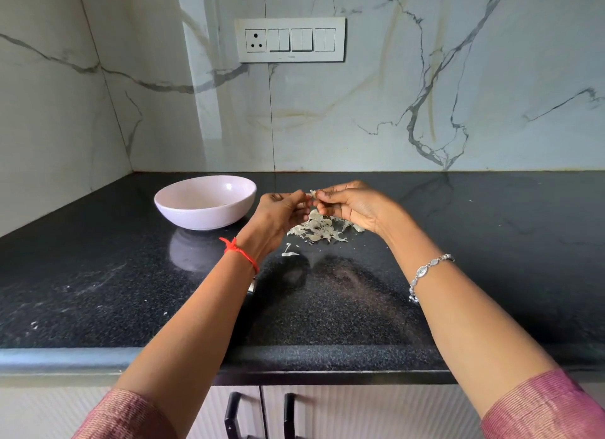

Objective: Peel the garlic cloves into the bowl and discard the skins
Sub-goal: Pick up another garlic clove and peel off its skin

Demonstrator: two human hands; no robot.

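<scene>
Garlic clove [313,194] is pinched between left hand [282,209] and right hand [355,206], fingertips together, above the skins [319,230] so peelings drop there. Bowl [203,217] is kept near on tabletop [98,275].

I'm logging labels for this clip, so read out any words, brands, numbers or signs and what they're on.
None can be read.
White wall switch plate: faint mark near its lower edge, too small to read.
Silver bracelet with oval charm: engraved mark, too blurred to read.
Pale pink round bowl: no marking visible.
</scene>
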